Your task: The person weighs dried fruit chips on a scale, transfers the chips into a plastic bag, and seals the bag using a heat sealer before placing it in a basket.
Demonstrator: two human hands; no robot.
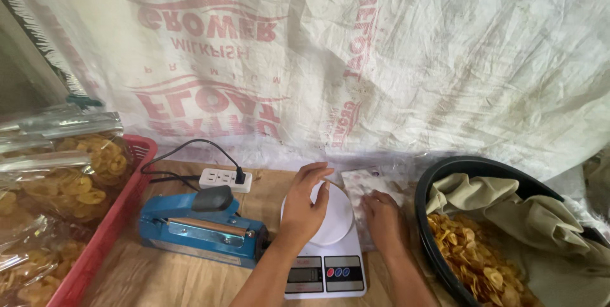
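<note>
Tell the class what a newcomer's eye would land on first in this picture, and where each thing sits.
In the middle, the left hand rests on a white kitchen scale while the right hand touches a clear plastic bag beside it. At right, a black tub holds golden chips under a beige cloth. At left, a blue heat sealer stands by a red crate of bagged chips.

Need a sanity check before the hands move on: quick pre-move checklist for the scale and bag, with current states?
1. Left hand over the white scale platform: ok, resting on it.
2. Right hand on the clear bags beside the scale: ok.
3. Bag opened: cannot tell.
4. Scale display reading: cannot tell, too small.
5. Blue sealer plugged into the power strip: ok, one black plug is seated, though the cord cannot be traced.
6. Chips in the black tub within reach: ok, beside the right forearm.
</note>
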